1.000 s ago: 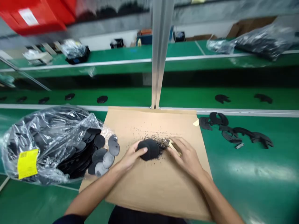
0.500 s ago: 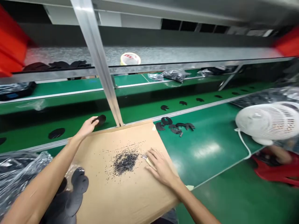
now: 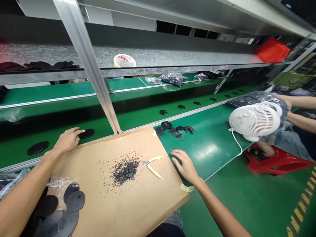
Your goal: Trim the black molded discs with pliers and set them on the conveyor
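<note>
Over the green belt (image 3: 14, 136), my left hand (image 3: 67, 141) has its fingers stretched out at the near edge of a flat black disc (image 3: 87, 133), which lies on the belt. Whether the fingertips still touch it is hard to tell. My right hand (image 3: 185, 167), fingers apart and with nothing in it, is over the right edge of the cardboard (image 3: 148, 204). Left of it, nippers (image 3: 153, 167) with pale yellow handles lie spread open beside a pile of tiny black bits (image 3: 126, 171). Several black discs (image 3: 69, 223) overlap near my left forearm.
Black curved pieces (image 3: 175, 130) lie on the green table right of the cardboard. More rest along the belt. A white fan (image 3: 255, 120) stands farther right, near another person's arms (image 3: 300, 112) and a red stool (image 3: 276, 163). A metal post (image 3: 91, 72) rises behind the cardboard.
My left hand has lowered the black disc onto the belt and loosened its fingers. My right hand has left the nippers and moved right. The view has swung right.
</note>
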`<state>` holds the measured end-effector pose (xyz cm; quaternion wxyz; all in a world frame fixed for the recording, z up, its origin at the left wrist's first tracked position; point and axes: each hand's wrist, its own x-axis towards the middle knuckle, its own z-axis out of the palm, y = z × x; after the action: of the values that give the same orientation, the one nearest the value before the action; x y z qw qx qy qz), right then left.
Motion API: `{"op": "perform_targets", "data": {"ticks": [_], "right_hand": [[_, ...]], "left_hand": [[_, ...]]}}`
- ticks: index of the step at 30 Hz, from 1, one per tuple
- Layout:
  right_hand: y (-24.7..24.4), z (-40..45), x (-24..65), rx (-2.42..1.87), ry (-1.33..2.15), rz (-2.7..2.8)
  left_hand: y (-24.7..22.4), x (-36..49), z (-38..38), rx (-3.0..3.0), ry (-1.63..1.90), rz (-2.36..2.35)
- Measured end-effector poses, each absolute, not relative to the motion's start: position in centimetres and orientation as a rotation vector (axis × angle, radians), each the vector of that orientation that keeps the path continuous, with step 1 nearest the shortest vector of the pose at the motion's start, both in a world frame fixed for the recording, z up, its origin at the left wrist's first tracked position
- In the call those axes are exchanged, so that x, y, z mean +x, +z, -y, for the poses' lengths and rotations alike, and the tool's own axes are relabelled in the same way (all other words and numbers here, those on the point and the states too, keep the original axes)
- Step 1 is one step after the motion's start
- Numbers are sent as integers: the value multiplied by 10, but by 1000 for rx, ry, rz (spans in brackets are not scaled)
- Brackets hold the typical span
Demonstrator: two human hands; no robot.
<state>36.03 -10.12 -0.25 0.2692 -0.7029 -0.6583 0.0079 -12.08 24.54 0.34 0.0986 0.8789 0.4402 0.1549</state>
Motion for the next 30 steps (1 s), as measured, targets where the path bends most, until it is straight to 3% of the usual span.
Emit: {"op": "perform_targets", "data": {"ticks": [9, 16, 22, 25, 30], "right_hand": [[9, -64, 404, -1987, 114, 1769], [9, -89, 417, -1891, 199, 1532], [28, -73, 382, -1501, 384, 1272], [36, -63, 358, -1281, 679, 989], [34, -49, 327, -1352, 987, 420]], "left_hand": [[48, -143, -117, 2579, -13, -1141], [48, -181, -9, 2552, 145, -1301], [58, -159, -6, 2559, 65, -1360], [56, -148, -23, 2615, -6, -1400], [46, -135, -34, 2728, -223, -1272]]}}
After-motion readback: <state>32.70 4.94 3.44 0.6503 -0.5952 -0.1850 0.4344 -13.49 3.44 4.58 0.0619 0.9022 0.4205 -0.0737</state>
